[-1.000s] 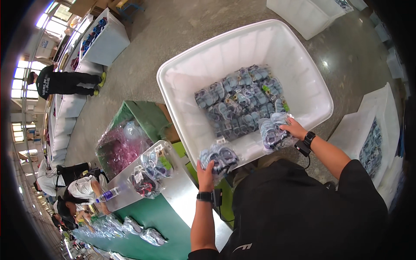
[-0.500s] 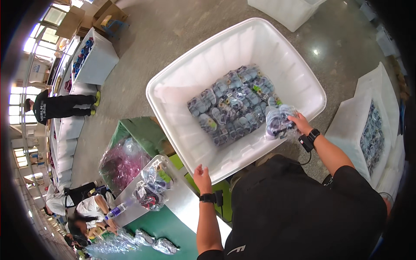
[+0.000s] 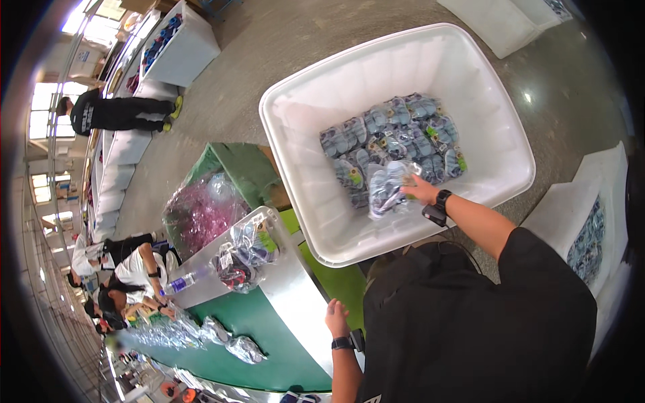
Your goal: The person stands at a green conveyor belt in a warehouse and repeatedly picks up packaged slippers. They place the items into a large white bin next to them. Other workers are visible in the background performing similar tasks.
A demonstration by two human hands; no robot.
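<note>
A clear plastic bag of grey-blue shoes (image 3: 385,191) is gripped in my right hand (image 3: 421,191), inside a large white bin (image 3: 494,134) and above its near part. Beneath and beyond it, several similar bagged shoes (image 3: 396,136) lie packed in rows on the bin floor. My left hand (image 3: 337,320) holds nothing. Its fingers are loosely bent and apart, beside the metal edge of the worktable (image 3: 295,295) and below the bin's near left corner.
More bagged shoes (image 3: 243,250) sit on the table's raised end, near a water bottle (image 3: 177,284). Bagged items (image 3: 245,349) line the green belt (image 3: 289,366). A green-covered box (image 3: 235,168) holds pink plastic. Another filled white bin (image 3: 564,215) stands right. Several people work at left.
My right hand has carried the bagged shoes from the bin's near right rim leftward into the bin. My left hand has drawn back from the rim. The view has shifted.
</note>
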